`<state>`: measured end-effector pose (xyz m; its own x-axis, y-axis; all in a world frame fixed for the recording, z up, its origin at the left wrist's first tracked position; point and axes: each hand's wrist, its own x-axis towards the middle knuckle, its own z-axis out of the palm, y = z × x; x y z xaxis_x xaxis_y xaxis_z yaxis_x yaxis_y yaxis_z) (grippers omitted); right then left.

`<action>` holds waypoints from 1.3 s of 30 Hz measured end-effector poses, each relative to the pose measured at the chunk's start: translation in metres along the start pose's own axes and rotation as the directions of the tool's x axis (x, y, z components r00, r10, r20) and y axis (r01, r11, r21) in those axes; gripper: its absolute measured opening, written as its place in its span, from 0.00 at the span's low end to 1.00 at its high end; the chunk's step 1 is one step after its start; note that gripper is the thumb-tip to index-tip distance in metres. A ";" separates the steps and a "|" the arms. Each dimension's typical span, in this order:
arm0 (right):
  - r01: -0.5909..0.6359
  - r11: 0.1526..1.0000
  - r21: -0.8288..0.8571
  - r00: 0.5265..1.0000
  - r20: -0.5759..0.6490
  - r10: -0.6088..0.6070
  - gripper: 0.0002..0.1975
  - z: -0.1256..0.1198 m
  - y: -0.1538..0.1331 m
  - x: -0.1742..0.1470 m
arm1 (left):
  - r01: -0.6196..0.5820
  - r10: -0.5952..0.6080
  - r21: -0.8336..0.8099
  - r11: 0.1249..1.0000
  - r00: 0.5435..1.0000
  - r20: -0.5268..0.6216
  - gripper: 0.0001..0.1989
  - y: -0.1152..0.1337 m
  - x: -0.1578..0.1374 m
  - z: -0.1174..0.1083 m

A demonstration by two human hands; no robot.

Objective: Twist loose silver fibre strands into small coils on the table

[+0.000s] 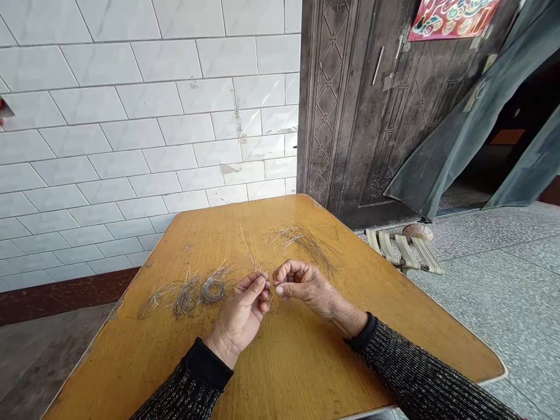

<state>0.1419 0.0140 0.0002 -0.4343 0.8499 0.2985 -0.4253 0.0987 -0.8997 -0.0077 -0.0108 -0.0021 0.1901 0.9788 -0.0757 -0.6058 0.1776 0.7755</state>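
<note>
A thin wire [248, 248] is pinched in a person's left hand [242, 309], above the middle of the tabletop [297, 361]. One length of it points away toward the far edge, and a fine curve shows around the fingertips; the part inside the grip is hidden by thumb and fingers, and its ends are too fine to trace. The left thumb presses on the forefinger, the other fingers loosely curled. Just beside it, the right hand [304, 289] brings thumb and forefinger close together; whether wire is caught between them cannot be made out.

Left of the hands, toward the tabletop's left edge, lie coiled wire bundles [214, 289], their strands overlapping so that separate pieces are hard to count. Beyond the right hand, toward the far right corner, a loose spread of wires [301, 239] fans out, some strands fading into the wood grain.

Both dark, flecked sleeves [406, 356] are cut off by the bottom of the view, as is the tabletop's near left corner. Past the far edge stand a white tiled wall [131, 140] and a dark patterned door [350, 116], with a red poster [455, 17] cropped at the top. Beyond the right edge, a strap-seated stool [405, 251] is partly hidden by the tabletop.
</note>
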 end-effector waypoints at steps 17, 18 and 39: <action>-0.125 0.991 0.043 0.992 -0.007 0.125 0.12 -0.011 -0.001 0.001 | -0.004 0.004 0.018 1.000 1.000 0.021 0.09 0.000 -0.002 0.003; -0.114 0.993 0.038 0.993 -0.017 0.115 0.12 -0.012 -0.002 0.001 | 0.001 -0.002 0.021 1.000 1.000 0.028 0.09 0.000 -0.002 0.004; 0.477 -0.238 -0.846 0.778 0.533 -0.334 0.13 -0.015 -0.011 -0.009 | -0.218 0.111 0.861 0.460 0.976 0.188 0.10 0.011 0.003 -0.004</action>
<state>0.1621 0.0127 0.0027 -0.6189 0.3524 0.7020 0.5656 0.8201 0.0869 -0.0171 -0.0060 0.0032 0.2633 0.9559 0.1299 0.3452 -0.2191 0.9126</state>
